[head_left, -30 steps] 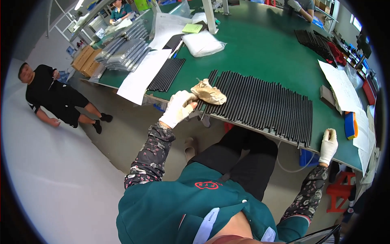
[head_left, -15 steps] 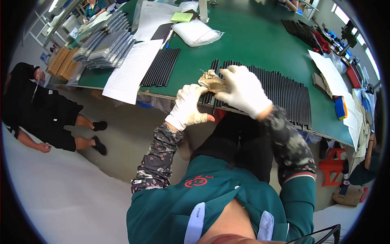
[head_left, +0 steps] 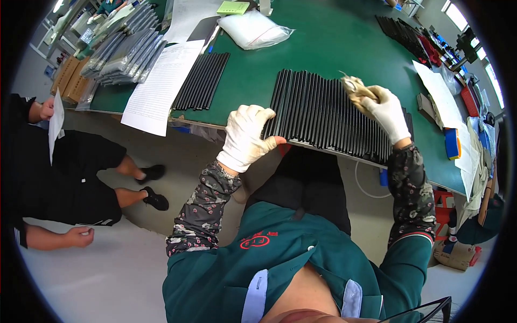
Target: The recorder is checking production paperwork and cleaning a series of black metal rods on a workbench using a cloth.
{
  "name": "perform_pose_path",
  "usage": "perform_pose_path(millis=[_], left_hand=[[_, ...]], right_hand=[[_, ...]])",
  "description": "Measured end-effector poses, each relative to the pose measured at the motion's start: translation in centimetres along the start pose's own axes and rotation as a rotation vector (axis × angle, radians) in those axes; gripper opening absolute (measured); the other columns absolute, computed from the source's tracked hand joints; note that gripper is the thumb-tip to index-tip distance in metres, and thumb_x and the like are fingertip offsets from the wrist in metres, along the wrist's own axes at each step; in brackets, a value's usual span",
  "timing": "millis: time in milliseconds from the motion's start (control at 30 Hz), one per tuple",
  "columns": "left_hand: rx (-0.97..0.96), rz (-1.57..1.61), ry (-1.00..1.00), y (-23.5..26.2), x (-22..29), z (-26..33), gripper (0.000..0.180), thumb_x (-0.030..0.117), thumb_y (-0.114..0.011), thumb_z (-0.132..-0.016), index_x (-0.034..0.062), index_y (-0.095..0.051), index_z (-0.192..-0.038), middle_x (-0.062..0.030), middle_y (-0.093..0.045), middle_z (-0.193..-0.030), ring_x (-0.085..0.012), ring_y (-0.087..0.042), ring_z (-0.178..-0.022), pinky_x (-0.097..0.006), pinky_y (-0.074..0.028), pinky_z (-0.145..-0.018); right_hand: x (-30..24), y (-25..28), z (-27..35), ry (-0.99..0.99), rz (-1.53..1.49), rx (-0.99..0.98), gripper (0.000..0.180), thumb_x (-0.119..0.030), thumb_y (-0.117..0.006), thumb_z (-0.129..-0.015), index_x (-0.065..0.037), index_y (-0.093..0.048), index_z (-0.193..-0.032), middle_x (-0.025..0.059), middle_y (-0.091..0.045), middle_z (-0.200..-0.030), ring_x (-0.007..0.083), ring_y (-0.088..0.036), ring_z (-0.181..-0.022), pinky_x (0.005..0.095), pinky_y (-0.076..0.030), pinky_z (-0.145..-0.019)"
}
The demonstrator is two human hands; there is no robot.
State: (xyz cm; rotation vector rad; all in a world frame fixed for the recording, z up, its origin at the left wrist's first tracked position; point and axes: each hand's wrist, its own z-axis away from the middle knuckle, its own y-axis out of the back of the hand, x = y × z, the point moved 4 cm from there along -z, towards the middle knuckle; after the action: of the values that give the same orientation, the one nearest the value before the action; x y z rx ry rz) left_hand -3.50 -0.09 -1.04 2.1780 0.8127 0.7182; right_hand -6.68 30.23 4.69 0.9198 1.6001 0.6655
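Note:
A wide row of thin black rods (head_left: 318, 110) lies side by side along the near edge of the green table (head_left: 323, 32). At the row's left end is my left hand (head_left: 245, 137), in a white glove with the thumb tip bare. Its thumb stands apart from the fingers, which lie against the endmost rods with nothing in the grasp. My right hand (head_left: 389, 113), also gloved, is over the right part of the row. A crumpled beige rag (head_left: 356, 92) is gripped in it, sticking out past the fingers.
Left of the row lie a smaller group of black rods (head_left: 202, 81) and a printed sheet (head_left: 164, 89). Bagged flat packs (head_left: 126, 56) are stacked beyond. A white plastic bag (head_left: 253, 29) sits farther back. A person (head_left: 70, 167) holding paper stands at left.
My right hand has moved right with the rag, away from my left hand. The gap at the row's left end has closed up. The person at left has come nearer, now showing a paper.

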Motion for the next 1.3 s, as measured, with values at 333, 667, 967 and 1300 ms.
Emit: perform_pose_path(millis=[333,667,967,1300], left_hand=[[-0.325,0.202,-0.189,1.2,1.5,-1.8,0.059,0.044,-0.077,-0.062,0.0109,-0.059,-0.107,-0.0067,-0.06,-0.102,-0.0284,-0.056,-0.096,-0.04,-0.044,-0.083],[-0.208,0.391,-0.183,1.8,1.6,-3.5,0.051,0.051,-0.067,-0.073,0.0101,-0.055,-0.1,-0.0064,-0.053,-0.087,-0.0287,-0.053,-0.078,-0.039,-0.041,-0.069],[-0.175,0.317,-0.077,-1.5,-0.2,-10.4,0.025,0.027,-0.074,-0.071,0.0087,-0.065,-0.086,-0.0083,-0.061,-0.085,-0.0271,-0.06,-0.084,-0.039,-0.048,-0.075],[-0.197,0.415,0.004,-2.8,-0.5,-9.6,0.015,0.021,-0.068,-0.075,0.0075,-0.069,-0.08,-0.0096,-0.065,-0.085,-0.0266,-0.063,-0.083,-0.038,-0.05,-0.075]], right_hand=[[6.9,-1.5,2.8,0.385,0.287,0.263,0.031,-0.005,-0.055,-0.08,0.001,-0.054,-0.111,0.0192,-0.057,-0.103,0.0373,-0.055,-0.097,0.0412,-0.045,-0.086],[9.5,-1.8,1.6,0.367,0.245,0.211,0.036,-0.004,-0.048,-0.084,0.003,-0.046,-0.119,0.0196,-0.052,-0.108,0.0365,-0.052,-0.102,0.0399,-0.042,-0.091],[13.1,-1.3,1.5,0.222,0.245,0.059,0.041,-0.011,-0.044,-0.091,0.001,-0.041,-0.13,0.0199,-0.049,-0.124,0.0352,-0.048,-0.115,0.0387,-0.036,-0.1],[15.3,-0.5,2.4,0.15,0.268,0.02,0.044,-0.017,-0.043,-0.095,0.002,-0.038,-0.134,0.0206,-0.047,-0.13,0.0334,-0.046,-0.12,0.0369,-0.034,-0.103]])
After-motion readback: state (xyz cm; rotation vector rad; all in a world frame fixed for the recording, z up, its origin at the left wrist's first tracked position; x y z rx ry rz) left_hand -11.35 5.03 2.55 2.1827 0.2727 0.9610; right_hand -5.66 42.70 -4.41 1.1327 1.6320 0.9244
